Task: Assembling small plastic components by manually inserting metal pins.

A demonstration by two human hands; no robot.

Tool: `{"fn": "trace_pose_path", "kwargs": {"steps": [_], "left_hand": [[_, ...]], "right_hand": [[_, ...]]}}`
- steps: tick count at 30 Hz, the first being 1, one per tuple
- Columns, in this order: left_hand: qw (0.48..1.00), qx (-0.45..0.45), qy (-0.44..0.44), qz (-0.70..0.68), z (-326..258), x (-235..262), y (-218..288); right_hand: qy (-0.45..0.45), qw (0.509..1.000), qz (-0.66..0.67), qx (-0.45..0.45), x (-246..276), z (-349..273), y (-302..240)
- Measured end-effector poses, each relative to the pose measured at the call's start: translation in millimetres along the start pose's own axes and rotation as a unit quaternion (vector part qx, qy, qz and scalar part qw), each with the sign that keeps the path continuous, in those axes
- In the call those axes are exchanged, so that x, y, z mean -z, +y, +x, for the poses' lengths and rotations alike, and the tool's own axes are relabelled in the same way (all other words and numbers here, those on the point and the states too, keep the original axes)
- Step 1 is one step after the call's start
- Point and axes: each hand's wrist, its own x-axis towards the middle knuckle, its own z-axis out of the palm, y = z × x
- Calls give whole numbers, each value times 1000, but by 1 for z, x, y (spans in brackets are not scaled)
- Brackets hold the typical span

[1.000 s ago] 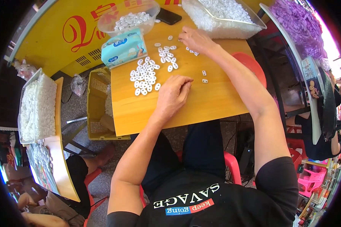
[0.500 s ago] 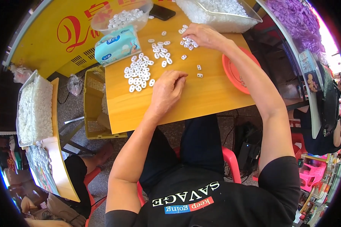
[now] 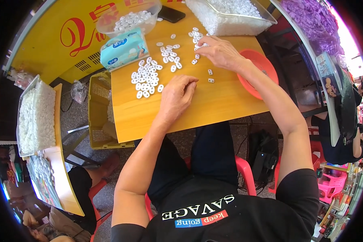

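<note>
My right hand reaches to the far part of the wooden table, its fingertips pinched at a small white two-hole piece. Beside those fingers is a loose group of similar white pieces. Two more single pieces lie nearer me. My left hand rests on the table with curled fingers; whatever may be under them is hidden. Just left of it spreads a large cluster of white oval pieces, each with two dark holes. A smaller cluster sits beyond.
A blue tissue pack and a clear bowl of white pieces stand at the far left. Beside them lies a black phone. A clear bin of white pieces is at the back. An orange-red round tray sits under my right forearm.
My right hand has come slightly nearer me and to the right, baring more of the far white pieces and the round tray. My left hand stays in place.
</note>
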Motion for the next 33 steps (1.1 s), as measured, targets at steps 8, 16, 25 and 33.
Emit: {"fn": "trace_pose_path", "kwargs": {"steps": [8,16,25,33], "left_hand": [[1000,-7,3,3,0,-3,-4],[1000,-22,10,13,0,-3,-6],[1000,-10,3,8,1,-2,0],[1000,-8,10,-8,0,-2,-4]], "right_hand": [[55,996,0,-71,-15,-7,-19],[36,997,-22,-57,-6,-22,-24],[62,985,18,-159,-1,-11,0],[-9,986,22,-165,-15,10,-7]]}}
